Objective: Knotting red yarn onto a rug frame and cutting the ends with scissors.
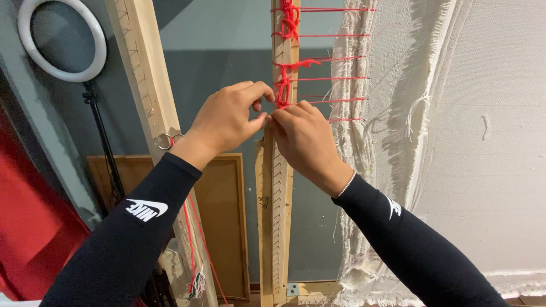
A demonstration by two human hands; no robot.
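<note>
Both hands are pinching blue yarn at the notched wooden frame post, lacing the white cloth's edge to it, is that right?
Not quite: the yarn is red, not blue. The head view shows the left hand and right hand pinching it at the notched wooden frame post, with strands running to the frayed white cloth.

Bright red yarn (287, 68) crosses the pale tan wooden frame post (277, 199) at upper centre. Off-white, frayed cloth (472, 142) fills the right side. Both sleeves (131, 239) are black with small white marks. A white ring light (62, 40) sits upper left, dark red fabric (28, 227) lower left.
</note>
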